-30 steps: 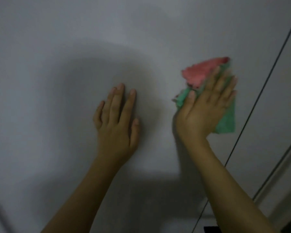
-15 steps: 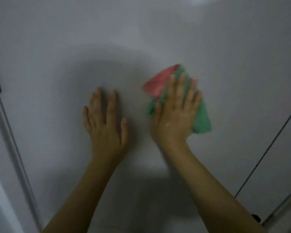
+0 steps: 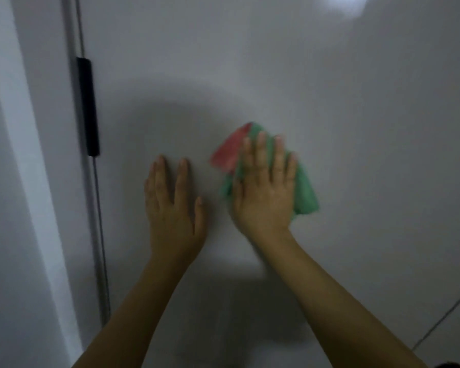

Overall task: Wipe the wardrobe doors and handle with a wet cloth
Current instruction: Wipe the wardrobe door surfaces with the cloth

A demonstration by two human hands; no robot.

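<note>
A big white wardrobe door point(image 3: 329, 102) fills most of the frame. At the left side a black handle point(image 3: 88, 106) runs up and down along the door's edge, with a thin dark gap beside it. A second thin line point(image 3: 446, 314) crosses the lower right corner.

The left hand point(image 3: 174, 208) lies flat on the door in the middle, fingers straight and holding nothing. Just to its right, the right hand point(image 3: 263, 192) presses a green and red cloth point(image 3: 306, 192) flat on the door with straight fingers. The cloth sticks out above and to the right of the hand.

Bare door lies above and to the right of the cloth. The handle sits well to the left of both hands.
</note>
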